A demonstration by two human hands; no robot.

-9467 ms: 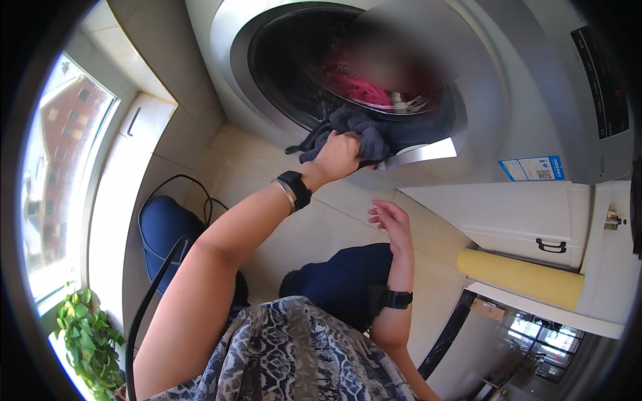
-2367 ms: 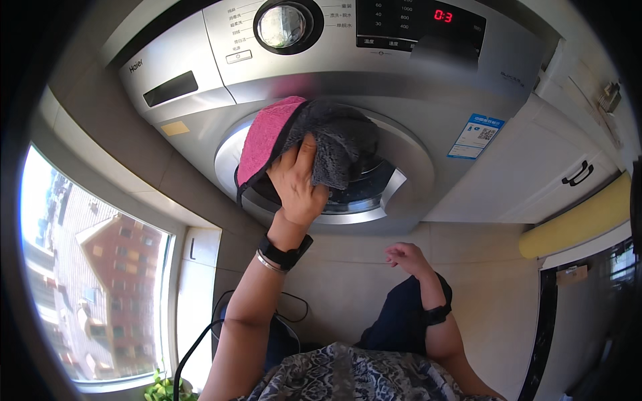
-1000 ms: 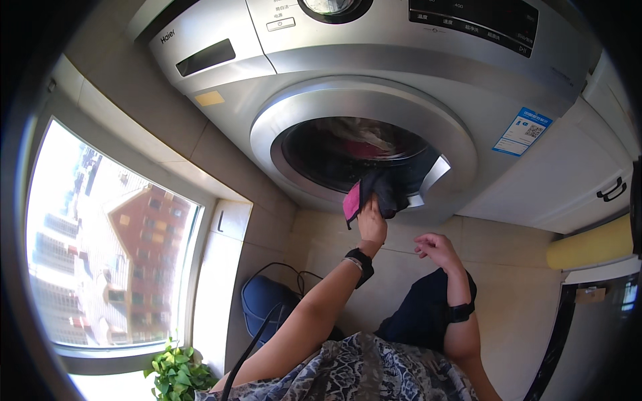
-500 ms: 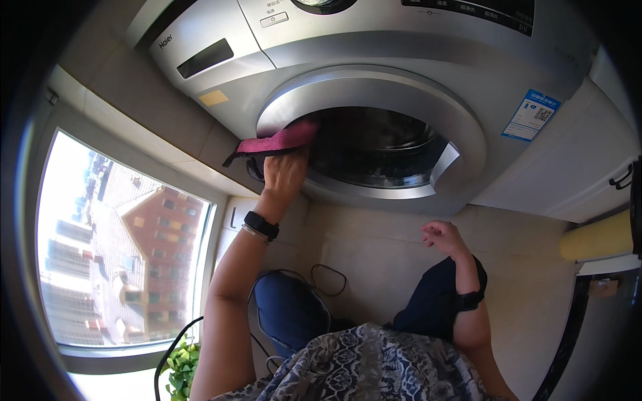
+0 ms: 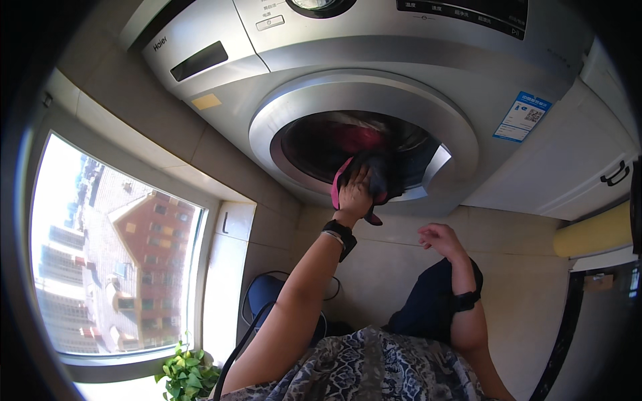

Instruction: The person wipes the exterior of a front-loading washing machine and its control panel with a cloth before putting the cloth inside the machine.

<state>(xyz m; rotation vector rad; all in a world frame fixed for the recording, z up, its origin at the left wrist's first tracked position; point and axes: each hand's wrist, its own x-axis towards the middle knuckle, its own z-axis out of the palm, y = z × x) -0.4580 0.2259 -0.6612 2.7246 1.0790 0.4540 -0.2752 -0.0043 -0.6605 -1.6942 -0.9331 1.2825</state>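
My left hand is pressed over a pink and black cloth at the lower part of the washing machine's round door. Its fingers lie across the cloth, and a dark end hangs below the hand. In the dark door glass a reddish patch shows; I cannot tell whether it is a reflection or something behind the glass. My right hand hovers by my right knee, fingers loosely bent and apart, holding nothing.
The grey washing machine fills the far side. A bright window is at the left, with a green plant at its lower corner. A black cable runs by my left arm. White cabinet doors and a yellow roll stand right.
My left hand has moved right with the cloth, from the door's left edge to its lower middle. The right hand has stayed by the knee. The view has shifted slightly.
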